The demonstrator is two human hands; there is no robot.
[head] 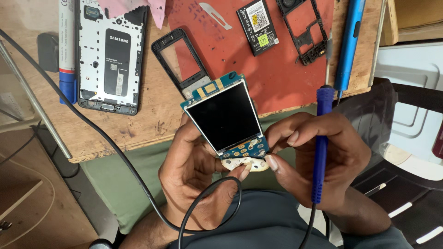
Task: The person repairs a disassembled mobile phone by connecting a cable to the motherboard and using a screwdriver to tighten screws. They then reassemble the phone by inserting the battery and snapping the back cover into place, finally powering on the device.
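Left hand [194,161] grips phone circuit board [228,120]; right hand [318,157] pinches board, clasping soldering iron [320,143]. Nearby: one battery [257,26], two phone frames [181,62].

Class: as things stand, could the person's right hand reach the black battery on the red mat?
Probably not freely: the right hand holds a blue tool and pinches the circuit board. The path to the battery looks open otherwise.
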